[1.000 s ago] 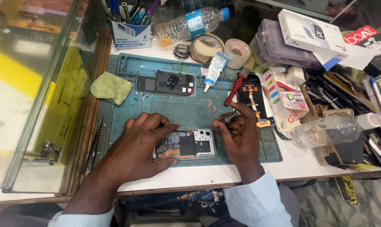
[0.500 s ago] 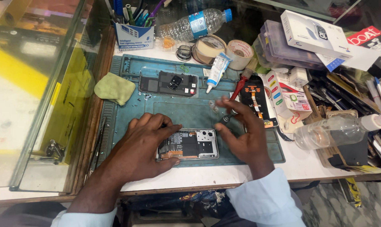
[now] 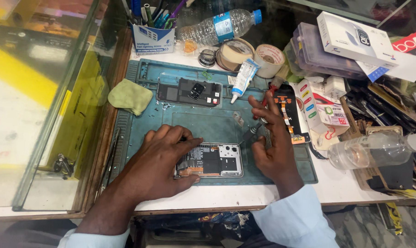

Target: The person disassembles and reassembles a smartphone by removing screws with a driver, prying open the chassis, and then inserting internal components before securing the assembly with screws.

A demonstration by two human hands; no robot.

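L hand [image 3: 164,158] lies flat, fingers spread, pressing the opened phone [image 3: 211,160] on a teal work mat [image 3: 203,121], white counter w/ glass case at left. R hand [image 3: 272,142] just right of phone pinches a thin tool [image 3: 250,134]; tip hard to make out. Phone's left part hidden under L hand.

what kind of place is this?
Most likely a phone repair counter. An opened phone with its insides bared lies on a teal repair mat under the left hand. A removed back cover, tape rolls and a glue tube lie nearby.
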